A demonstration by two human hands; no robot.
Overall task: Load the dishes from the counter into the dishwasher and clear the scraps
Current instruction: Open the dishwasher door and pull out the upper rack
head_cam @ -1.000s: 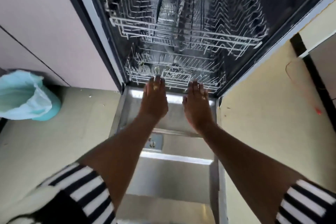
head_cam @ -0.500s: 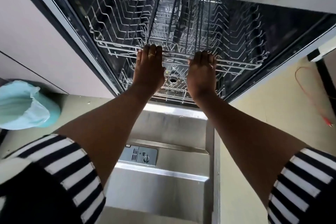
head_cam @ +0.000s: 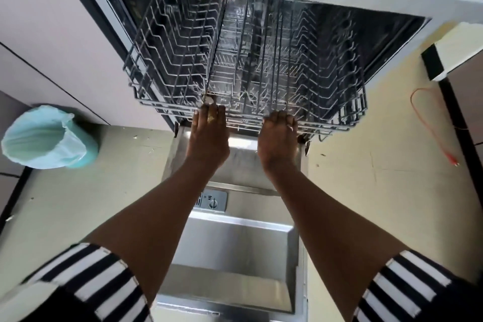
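The dishwasher (head_cam: pixel 360 0) stands open in front of me, its steel door (head_cam: pixel 235 240) folded down flat below my arms. A grey wire upper rack (head_cam: pixel 170 65), with no dishes in it, sticks out of the tub over the door. My left hand (head_cam: pixel 209 136) grips the rack's front rail left of centre. My right hand (head_cam: pixel 278 138) grips the same rail to the right. The fingers of both hands curl over the wire. No dishes or scraps are in view.
A bin lined with a pale green bag (head_cam: pixel 44 138) stands on the floor to the left. Pale cabinet fronts (head_cam: pixel 52 42) flank the dishwasher's left side. A red wire (head_cam: pixel 433 128) lies on the cream floor at right, beside a dark-edged cabinet (head_cam: pixel 454 60).
My hands rose from the lower rack's edge to the upper rack's front rail and closed on it. The upper rack has slid out toward me, over the door.
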